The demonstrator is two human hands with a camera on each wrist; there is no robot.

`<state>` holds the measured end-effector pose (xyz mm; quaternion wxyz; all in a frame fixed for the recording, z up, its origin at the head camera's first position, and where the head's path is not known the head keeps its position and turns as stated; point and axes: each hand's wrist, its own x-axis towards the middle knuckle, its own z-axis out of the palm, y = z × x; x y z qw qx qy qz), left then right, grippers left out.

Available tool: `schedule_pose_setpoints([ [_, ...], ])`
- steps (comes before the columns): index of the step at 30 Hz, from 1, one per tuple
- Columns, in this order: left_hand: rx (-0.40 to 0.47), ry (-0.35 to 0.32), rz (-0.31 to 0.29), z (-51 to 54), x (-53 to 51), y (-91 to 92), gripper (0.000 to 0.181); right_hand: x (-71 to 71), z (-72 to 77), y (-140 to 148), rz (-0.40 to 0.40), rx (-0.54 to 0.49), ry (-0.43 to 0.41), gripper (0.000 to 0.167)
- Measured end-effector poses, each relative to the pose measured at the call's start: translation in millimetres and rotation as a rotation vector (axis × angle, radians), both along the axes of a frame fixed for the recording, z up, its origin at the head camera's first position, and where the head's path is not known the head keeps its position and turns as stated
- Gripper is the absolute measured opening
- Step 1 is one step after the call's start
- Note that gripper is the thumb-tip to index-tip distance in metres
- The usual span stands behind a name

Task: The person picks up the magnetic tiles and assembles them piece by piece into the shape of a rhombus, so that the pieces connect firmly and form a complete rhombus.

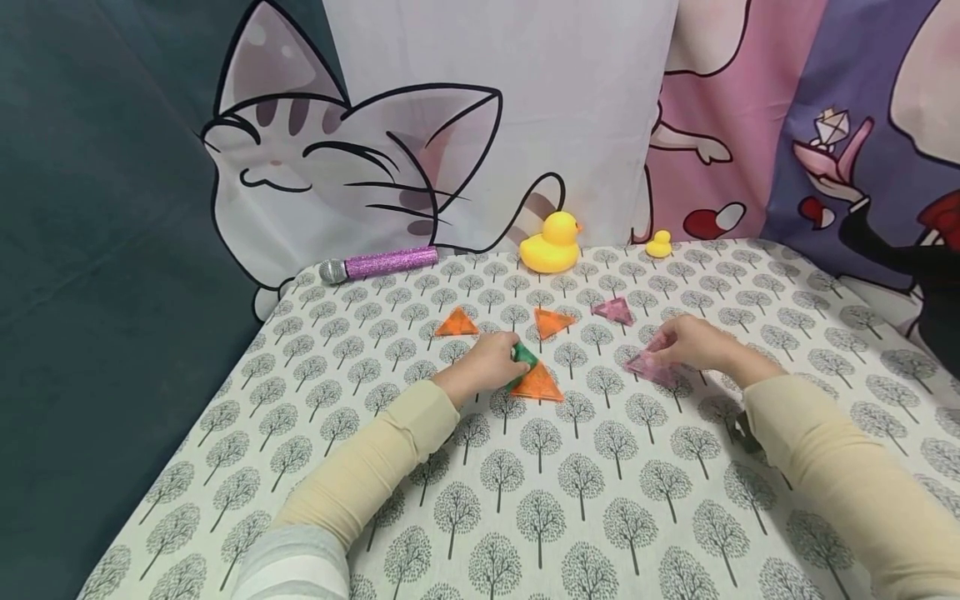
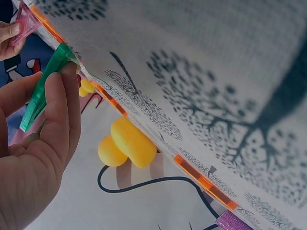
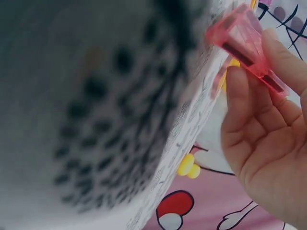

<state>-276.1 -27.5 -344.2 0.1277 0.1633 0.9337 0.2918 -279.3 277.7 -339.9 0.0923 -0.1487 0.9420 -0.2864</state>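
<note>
My left hand (image 1: 491, 360) pinches a green translucent triangular tile (image 1: 524, 357), tilted, just behind an orange triangle (image 1: 538, 383) on the cloth; whether the two touch is unclear. In the left wrist view the green tile (image 2: 45, 86) stands between thumb and fingers of the left hand (image 2: 38, 148). Over to the right, my right hand (image 1: 693, 342) pinches a pink translucent triangle (image 1: 651, 367) by its right side. The right wrist view has that pink tile (image 3: 247, 48) held between the thumb and fingers of the right hand (image 3: 268, 124).
Two more orange triangles (image 1: 457, 322) (image 1: 552, 322) and another pink triangle (image 1: 615, 311) lie farther back on the tree-patterned cloth (image 1: 540, 517). Along the rear edge are a purple glittery microphone (image 1: 390, 262), a large yellow duck (image 1: 551, 246) and a small duck (image 1: 659, 244), before a cartoon curtain.
</note>
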Motion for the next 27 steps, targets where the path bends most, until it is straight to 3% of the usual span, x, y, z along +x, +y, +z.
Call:
schedule_pose_setpoints([
  [3, 0.0, 0.003, 0.0, -0.3, -0.3, 0.2, 0.014, 3.2, 1.5, -6.3, 0.01, -0.034, -0.033, 0.026],
  [12, -0.018, 0.016, -0.006, -1.9, -2.0, 0.0, 0.015, 9.9, 6.5, -33.4, 0.054, -0.14, -0.03, 0.014],
  [19, -0.025, 0.017, -0.008, -1.5, -3.1, -0.4, 0.018, 12.7, 10.5, -49.0, 0.089, -0.132, -0.007, 0.014],
  [27, -0.021, 0.007, -0.002, -0.9, -1.8, -0.5, 0.017, 15.4, 8.1, -62.3, 0.084, -0.147, -0.045, 0.015],
])
